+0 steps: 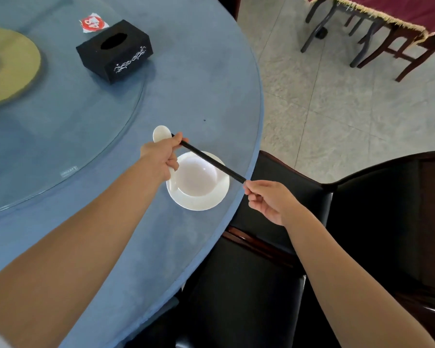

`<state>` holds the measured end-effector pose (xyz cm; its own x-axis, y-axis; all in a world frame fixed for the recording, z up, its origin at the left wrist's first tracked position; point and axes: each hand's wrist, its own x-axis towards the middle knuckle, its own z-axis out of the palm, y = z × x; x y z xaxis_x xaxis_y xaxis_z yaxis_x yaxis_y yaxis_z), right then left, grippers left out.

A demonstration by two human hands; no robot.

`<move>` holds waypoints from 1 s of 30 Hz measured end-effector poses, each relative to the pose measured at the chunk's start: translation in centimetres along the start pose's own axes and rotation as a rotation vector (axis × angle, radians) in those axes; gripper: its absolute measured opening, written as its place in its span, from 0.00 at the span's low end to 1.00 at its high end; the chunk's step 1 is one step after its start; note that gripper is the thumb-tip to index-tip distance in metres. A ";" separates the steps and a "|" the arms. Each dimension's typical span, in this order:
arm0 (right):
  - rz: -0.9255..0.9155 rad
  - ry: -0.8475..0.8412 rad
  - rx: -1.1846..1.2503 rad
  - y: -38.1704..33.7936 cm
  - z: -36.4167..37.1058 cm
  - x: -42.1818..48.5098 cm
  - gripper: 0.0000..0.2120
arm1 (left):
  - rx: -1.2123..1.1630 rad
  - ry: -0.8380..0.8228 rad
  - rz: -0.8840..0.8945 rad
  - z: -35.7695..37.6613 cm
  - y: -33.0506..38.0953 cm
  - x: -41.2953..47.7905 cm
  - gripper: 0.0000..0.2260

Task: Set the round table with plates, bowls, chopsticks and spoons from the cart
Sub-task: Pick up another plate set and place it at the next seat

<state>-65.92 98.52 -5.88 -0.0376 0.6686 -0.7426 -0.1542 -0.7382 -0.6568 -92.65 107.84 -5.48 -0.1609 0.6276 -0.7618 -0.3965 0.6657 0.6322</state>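
A white bowl (196, 177) sits on a white plate (206, 203) near the right edge of the round blue table (199, 84). Black chopsticks (211, 162) stretch diagonally just above the bowl. My left hand (161, 156) grips their far end and also holds a white spoon (160, 133), whose scoop pokes out beyond the fingers. My right hand (268, 200) pinches the near end of the chopsticks at the table's edge.
A glass turntable (60, 126) covers the table's middle, carrying a black tissue box (116, 50), a red and white card (93, 23) and a yellow disc (8, 66). Black chairs (261, 272) stand against the table's right side. Another table and wooden chairs (377, 28) stand across the tiled floor.
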 end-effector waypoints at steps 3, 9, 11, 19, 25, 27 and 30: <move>0.042 0.076 0.129 0.4 0.6 3.3 0.08 | 0.051 0.024 -0.039 0.4 0.5 3.4 0.10; 0.097 0.264 0.208 1.2 1.8 8.2 0.06 | 0.113 0.073 -0.104 -0.3 0.7 9.1 0.10; 0.102 0.310 0.159 1.7 2.0 8.9 0.04 | 0.131 0.080 -0.127 -0.4 0.3 10.2 0.11; 0.044 0.360 0.030 1.6 2.1 9.8 0.03 | 0.137 0.049 -0.185 -1.2 -0.6 12.1 0.13; 0.049 0.361 -0.021 1.7 2.2 9.4 0.03 | 0.147 0.012 -0.201 -1.9 -1.1 12.0 0.12; 0.055 0.367 -0.030 1.8 2.2 9.2 0.03 | 0.158 0.010 -0.203 -2.0 -1.2 11.9 0.12; 0.069 0.368 -0.034 1.8 2.1 9.0 0.03 | 0.164 0.006 -0.212 -2.0 -1.2 11.7 0.12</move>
<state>-68.65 103.34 -13.47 0.3116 0.5443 -0.7788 -0.1309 -0.7873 -0.6026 -95.82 113.53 -15.44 -0.0956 0.4654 -0.8799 -0.2706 0.8385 0.4729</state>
